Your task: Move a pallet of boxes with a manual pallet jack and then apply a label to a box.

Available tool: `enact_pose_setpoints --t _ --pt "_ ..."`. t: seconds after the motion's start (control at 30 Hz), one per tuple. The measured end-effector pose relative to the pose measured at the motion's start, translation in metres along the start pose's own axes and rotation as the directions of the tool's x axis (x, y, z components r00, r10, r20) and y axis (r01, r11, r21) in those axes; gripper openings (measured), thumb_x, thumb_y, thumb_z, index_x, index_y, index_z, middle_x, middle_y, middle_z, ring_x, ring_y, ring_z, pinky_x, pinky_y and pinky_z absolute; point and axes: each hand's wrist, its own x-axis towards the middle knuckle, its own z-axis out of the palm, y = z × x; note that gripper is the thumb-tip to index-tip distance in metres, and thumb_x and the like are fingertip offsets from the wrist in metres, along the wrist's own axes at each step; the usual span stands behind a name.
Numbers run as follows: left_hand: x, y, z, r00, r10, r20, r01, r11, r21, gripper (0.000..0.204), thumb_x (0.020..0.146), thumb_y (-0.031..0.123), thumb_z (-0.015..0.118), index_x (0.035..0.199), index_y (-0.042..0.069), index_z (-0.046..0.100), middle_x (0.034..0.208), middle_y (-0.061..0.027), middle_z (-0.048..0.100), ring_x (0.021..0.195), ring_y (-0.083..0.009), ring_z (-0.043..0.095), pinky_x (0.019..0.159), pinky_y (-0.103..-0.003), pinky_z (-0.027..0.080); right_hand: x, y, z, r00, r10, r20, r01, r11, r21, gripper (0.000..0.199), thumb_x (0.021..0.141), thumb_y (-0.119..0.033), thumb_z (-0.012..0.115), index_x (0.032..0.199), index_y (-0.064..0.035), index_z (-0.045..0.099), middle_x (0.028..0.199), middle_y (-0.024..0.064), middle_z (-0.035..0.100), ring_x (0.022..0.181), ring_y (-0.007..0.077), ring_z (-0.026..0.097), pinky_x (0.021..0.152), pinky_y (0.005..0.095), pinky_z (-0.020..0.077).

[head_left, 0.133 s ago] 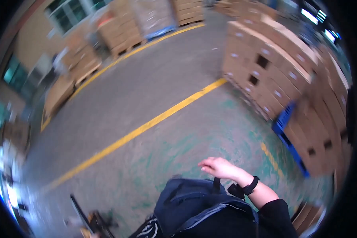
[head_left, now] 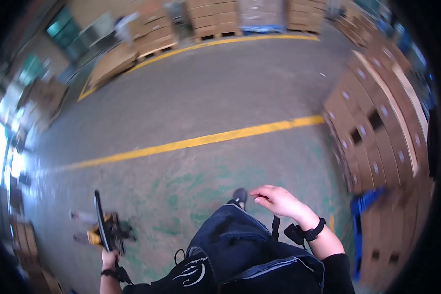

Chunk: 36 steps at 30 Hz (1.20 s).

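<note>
At the lower left, my left hand (head_left: 110, 258) is closed around the black handle (head_left: 101, 220) of what looks like a pallet jack. Its yellow and black body (head_left: 94, 236) lies just beside the handle, small and blurred. Out in front of my body, to the right, my right hand (head_left: 279, 202) hangs in the air with loosely bent fingers and nothing in it. Dark straps and a small black device (head_left: 295, 234) sit at the right wrist. Beneath that hand are my dark trousers (head_left: 225, 230), and one shoe (head_left: 240, 196) shows on the floor.
Stacked cartons (head_left: 377, 122) rise on the right, with a blue pallet (head_left: 358, 230) beside more cartons nearer me. A yellow floor line (head_left: 201, 140) crosses ahead. Loaded pallets (head_left: 213, 19) line the far wall. More cartons (head_left: 24, 237) stand at the lower left.
The view has swung left and tilted, so the carton stacks sit farther right. My left hand and more of the pallet jack have come into view. My right hand stays raised and free.
</note>
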Motion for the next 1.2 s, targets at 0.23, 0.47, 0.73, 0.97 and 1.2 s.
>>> enact_pose_setpoints --t 0.23,0.47,0.73,0.97,1.2 --pt "-0.025 0.119 0.101 0.991 0.125 -0.045 -0.128 0.989 -0.074 0.019 0.071 0.008 0.060 0.087 0.002 0.052 0.062 -0.0008 0.052 0.051 -0.0095 0.050 0.046 -0.024 0.041 0.204 0.010 -0.057 0.866 -0.310 0.391 0.343 0.939 -0.015 0.023 0.085 -0.018 0.053 0.106 -0.0089 0.057 0.096 0.0106 0.058 0.087 0.0262 0.059 0.075 0.0340 0.0477" --pt "-0.048 0.254 0.158 0.998 -0.027 0.052 0.026 0.999 0.036 0.038 0.070 0.026 0.067 0.090 -0.001 0.050 0.069 -0.0146 0.059 0.064 -0.0239 0.061 0.060 -0.035 0.048 0.332 -0.055 -0.080 0.672 -0.467 0.575 0.589 0.807 -0.033 0.041 0.080 -0.017 0.059 0.120 -0.0149 0.048 0.114 0.0116 0.048 0.103 0.0306 0.051 0.083 0.0390 0.0450" --pt "-0.151 0.317 0.186 0.967 0.007 -0.255 0.064 0.961 0.268 0.038 0.074 0.029 0.059 0.101 0.006 0.047 0.074 -0.0194 0.059 0.071 -0.0375 0.058 0.062 -0.046 0.046 0.434 -0.147 -0.034 0.163 -0.756 0.634 0.969 0.244 0.041 0.076 0.062 -0.012 0.074 0.130 -0.0198 0.039 0.136 0.0175 0.030 0.126 0.0349 0.029 0.101 0.0477 0.0288" --pt "-0.231 0.404 0.093 0.736 0.189 -0.650 0.150 0.891 0.428 0.037 0.064 0.016 0.069 0.097 0.008 0.052 0.082 -0.0109 0.053 0.079 -0.0300 0.053 0.071 -0.038 0.045 0.473 -0.274 0.004 -0.014 -0.983 0.180 0.944 0.047 0.326 0.054 0.060 -0.001 0.069 0.110 -0.0122 0.053 0.112 0.0135 0.048 0.109 0.0336 0.046 0.091 0.0417 0.0406" --pt "-0.247 0.386 -0.017 0.181 0.274 -0.945 0.342 0.883 0.322 0.027 0.065 0.008 0.065 0.089 0.007 0.053 0.081 -0.0113 0.055 0.077 -0.0294 0.056 0.068 -0.037 0.046 0.477 -0.450 0.037 -0.010 -0.995 0.101 0.940 0.026 0.339 0.028 0.072 0.001 0.054 0.099 -0.0063 0.050 0.093 0.0119 0.053 0.093 0.0314 0.052 0.077 0.0388 0.0426"
